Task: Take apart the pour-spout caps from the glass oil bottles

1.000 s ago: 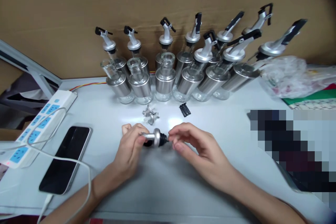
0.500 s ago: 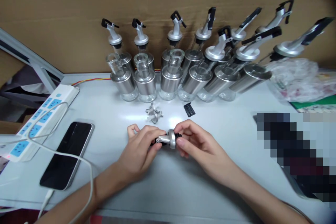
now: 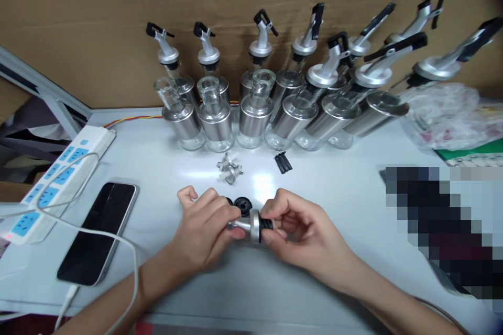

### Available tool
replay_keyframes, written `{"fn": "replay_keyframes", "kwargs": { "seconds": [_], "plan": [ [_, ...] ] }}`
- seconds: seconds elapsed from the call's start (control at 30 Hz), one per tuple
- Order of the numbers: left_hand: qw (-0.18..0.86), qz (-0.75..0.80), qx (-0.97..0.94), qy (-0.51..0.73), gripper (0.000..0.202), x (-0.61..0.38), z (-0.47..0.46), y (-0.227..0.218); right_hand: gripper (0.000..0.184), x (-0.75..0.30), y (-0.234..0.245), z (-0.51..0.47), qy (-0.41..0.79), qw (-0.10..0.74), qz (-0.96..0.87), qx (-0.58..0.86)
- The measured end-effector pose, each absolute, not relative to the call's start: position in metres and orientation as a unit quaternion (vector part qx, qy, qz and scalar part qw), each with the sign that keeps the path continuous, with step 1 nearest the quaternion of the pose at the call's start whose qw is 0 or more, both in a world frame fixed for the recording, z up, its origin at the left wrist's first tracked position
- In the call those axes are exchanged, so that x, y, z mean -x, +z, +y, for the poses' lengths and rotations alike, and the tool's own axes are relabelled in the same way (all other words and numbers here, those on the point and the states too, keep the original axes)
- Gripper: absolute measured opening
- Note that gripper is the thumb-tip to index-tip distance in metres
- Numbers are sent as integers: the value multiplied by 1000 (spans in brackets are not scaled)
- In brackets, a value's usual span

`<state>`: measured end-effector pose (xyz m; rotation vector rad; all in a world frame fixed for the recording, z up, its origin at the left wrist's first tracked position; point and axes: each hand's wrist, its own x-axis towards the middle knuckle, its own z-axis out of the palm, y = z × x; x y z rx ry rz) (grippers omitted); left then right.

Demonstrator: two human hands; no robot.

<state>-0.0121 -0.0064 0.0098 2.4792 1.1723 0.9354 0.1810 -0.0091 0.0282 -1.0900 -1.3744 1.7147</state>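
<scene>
Between my two hands lies a silver pourer spout (image 3: 254,225) with a black ribbed stopper (image 3: 267,224) on its right end. My left hand (image 3: 208,225) pinches the narrow metal neck. My right hand (image 3: 301,235) grips the flange and stopper end between thumb and fingers. Just behind the spout a round black ribbed part (image 3: 243,205) lies on the table, with another partly covered by my left fingers. Farther back sit a small pile of silver spout pieces (image 3: 230,168) and several thin black levers (image 3: 283,162).
Glass bottles with steel sleeves (image 3: 215,123) stand in rows at the back, several topped with pourers. To the left lie a phone (image 3: 98,233), a power strip (image 3: 58,183) and a loose white cable (image 3: 135,261). A clear plastic bag (image 3: 444,115) rests at the right.
Both hands have brought the spout slightly toward me, uncovering the round black part behind it. My right fingers have closed more tightly around the stopper end.
</scene>
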Motion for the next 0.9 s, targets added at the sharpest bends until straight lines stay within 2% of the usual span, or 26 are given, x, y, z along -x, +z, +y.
{"fn": "replay_keyframes", "kwargs": {
  "seconds": [0.23, 0.5, 0.6, 0.73, 0.9],
  "plan": [
    [316, 460, -779, 286, 50, 15, -4, 14, 20, -180, 23, -11, 584, 364, -605, 400],
    [452, 508, -696, 230, 59, 15, -1, 17, 14, -187, 20, -4, 380, 363, -792, 311],
    [485, 520, -668, 218, 55, 15, 0, 18, 16, -187, 23, -2, 296, 336, -847, 286],
    [505, 522, -655, 209, 53, 13, 0, 20, 12, -184, 26, -6, 240, 305, -850, 357],
    [493, 492, -671, 254, 54, 11, -3, 22, 19, -180, 35, -10, 184, 332, -859, 343]
  ]
}}
